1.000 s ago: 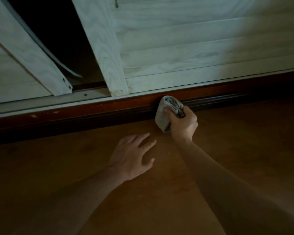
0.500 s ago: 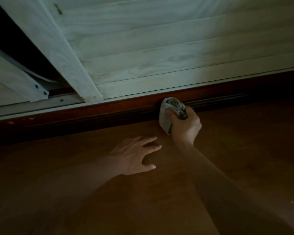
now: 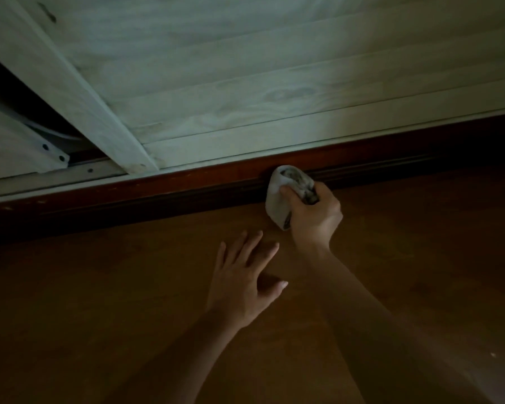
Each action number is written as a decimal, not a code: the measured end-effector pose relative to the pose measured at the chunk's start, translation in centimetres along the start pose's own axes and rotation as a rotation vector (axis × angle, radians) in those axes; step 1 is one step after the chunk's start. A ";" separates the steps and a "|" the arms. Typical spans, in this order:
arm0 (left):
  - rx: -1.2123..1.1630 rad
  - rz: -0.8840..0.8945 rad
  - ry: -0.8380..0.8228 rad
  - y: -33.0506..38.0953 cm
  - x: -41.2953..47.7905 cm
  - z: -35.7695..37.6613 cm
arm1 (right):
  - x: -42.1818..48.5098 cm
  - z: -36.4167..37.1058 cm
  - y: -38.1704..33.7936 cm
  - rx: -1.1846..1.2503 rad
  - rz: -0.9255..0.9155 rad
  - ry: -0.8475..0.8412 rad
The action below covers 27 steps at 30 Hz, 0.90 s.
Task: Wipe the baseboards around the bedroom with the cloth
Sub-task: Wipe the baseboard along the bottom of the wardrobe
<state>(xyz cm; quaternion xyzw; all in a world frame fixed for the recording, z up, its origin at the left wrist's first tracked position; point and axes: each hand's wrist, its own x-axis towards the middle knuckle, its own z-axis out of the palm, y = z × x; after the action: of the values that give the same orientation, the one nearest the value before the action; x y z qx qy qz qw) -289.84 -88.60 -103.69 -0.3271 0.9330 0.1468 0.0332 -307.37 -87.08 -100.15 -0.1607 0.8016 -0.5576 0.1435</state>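
Note:
A dark red-brown baseboard (image 3: 164, 188) runs across the view from lower left to upper right, under pale wooden panelling. My right hand (image 3: 315, 217) grips a bunched whitish cloth (image 3: 277, 196) and holds it against the baseboard near the middle. My left hand (image 3: 245, 281) lies flat on the brown wooden floor just in front, fingers spread and straight, holding nothing.
Pale slatted wooden doors (image 3: 245, 83) stand above the baseboard, with a metal sliding track (image 3: 56, 176) and a dark gap at the upper left. The brown floor (image 3: 99, 316) stretches toward me. The right end of the baseboard lies in deep shadow.
My right hand and the cloth have slid to the right along the baseboard. My left hand has shifted right across the floor, closer to the right wrist.

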 end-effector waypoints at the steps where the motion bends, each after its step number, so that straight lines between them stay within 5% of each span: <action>1: -0.005 -0.005 0.031 0.0 -0.1 0.5 | 0.3 -0.5 0.2 0.002 0.016 0.041; 27: 0.061 -0.048 0.110 0.5 -0.1 1.6 | 1.4 -1.5 0.5 -0.087 -0.070 -0.028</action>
<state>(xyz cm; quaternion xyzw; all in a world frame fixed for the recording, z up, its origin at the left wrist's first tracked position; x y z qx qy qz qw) -290.08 -87.71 -105.06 -0.3558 0.9293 0.0990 -0.0047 -309.30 -86.24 -100.17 -0.2026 0.8169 -0.5247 0.1280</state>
